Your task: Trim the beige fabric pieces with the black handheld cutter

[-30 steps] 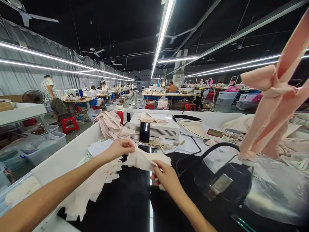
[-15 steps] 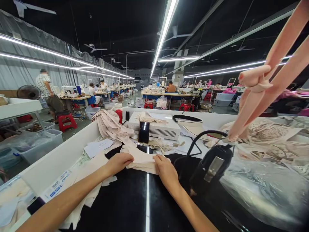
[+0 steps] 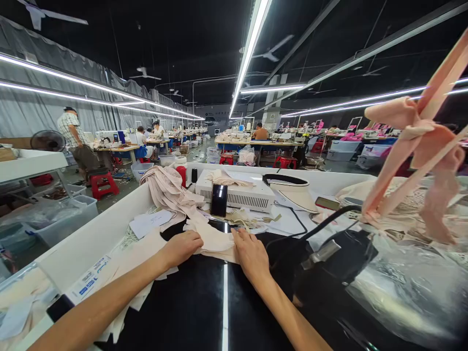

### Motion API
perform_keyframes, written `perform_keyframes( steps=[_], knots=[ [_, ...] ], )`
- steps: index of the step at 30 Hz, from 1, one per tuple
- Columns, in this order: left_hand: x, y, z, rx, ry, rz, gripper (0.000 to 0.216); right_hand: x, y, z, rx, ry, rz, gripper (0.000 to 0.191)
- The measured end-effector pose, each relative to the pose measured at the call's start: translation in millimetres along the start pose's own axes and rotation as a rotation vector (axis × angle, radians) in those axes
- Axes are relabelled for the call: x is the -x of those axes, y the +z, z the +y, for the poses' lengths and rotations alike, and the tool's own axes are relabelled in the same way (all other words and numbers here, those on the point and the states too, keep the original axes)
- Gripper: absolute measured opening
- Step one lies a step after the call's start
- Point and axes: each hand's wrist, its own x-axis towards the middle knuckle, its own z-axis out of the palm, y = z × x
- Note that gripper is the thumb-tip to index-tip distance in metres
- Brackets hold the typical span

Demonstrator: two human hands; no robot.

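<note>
A small stack of cream fabric pieces (image 3: 215, 239) lies between my hands on the glossy black tabletop (image 3: 190, 302). My left hand (image 3: 186, 247) is closed with its fingertips pinching the stack's left edge. At the opposite edge, my right hand (image 3: 251, 252) grips the fabric, thumb and fingers close together. More cream cut pieces (image 3: 142, 253) spread under and beside my left forearm. To the right of my right hand is a black device (image 3: 340, 253) with a metal plate and a cable, hanging from knotted peach fabric straps (image 3: 409, 141).
Behind the fabric stand a phone (image 3: 219, 200), a white vented box (image 3: 248, 197), thread spools (image 3: 181, 175) and a cream visor (image 3: 288, 187). A heap of beige fabric (image 3: 168, 190) lies left, a clear plastic bag (image 3: 398, 292) right. White side walls (image 3: 120, 204) edge the table.
The black device and its peach straps have swung to the right. Both hands stay on the fabric stack; my right hand's fingers lie slightly further over its edge.
</note>
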Motion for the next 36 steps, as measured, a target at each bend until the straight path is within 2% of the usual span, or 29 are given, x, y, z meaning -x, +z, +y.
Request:
perform_keyframes(
  steps=[4, 10, 14, 17, 22, 27, 31, 34, 36],
  knots=[
    [-1, -1, 8, -0.028, -0.016, -0.014, 0.02, -10, 0, 0, 0.019, -0.009, 0.034, 0.045],
    [-6, -5, 15, 0.032, -0.079, 0.024, 0.02, -5, 1, 5, 0.034, -0.003, 0.033, 0.032],
    [-23, -13, 3, 0.078, -0.197, 0.135, 0.033, 1, -3, 6, 0.025, -0.006, 0.037, 0.033],
    [-43, -16, -10, 0.105, -0.224, 0.178, 0.037, 3, -7, 3, 0.005, -0.042, 0.038, 0.034],
    [-65, -9, -29, 0.114, -0.186, 0.145, 0.021, 7, -10, -1, -0.027, -0.115, 0.023, 0.034],
    [-64, -7, -37, 0.075, -0.166, 0.112, 0.024, 11, -9, 1, -0.044, -0.113, -0.001, 0.026],
    [-60, -11, -42, 0.053, -0.172, 0.108, 0.02, 13, -8, 4, -0.06, -0.091, -0.016, 0.023],
    [-57, -14, -44, 0.042, -0.187, 0.106, 0.01, 13, -6, 3, -0.067, -0.071, -0.024, 0.019],
    [-54, -14, -43, 0.041, -0.204, 0.116, 0.013, 13, -5, 1, -0.069, -0.063, -0.03, 0.02]
  ],
)
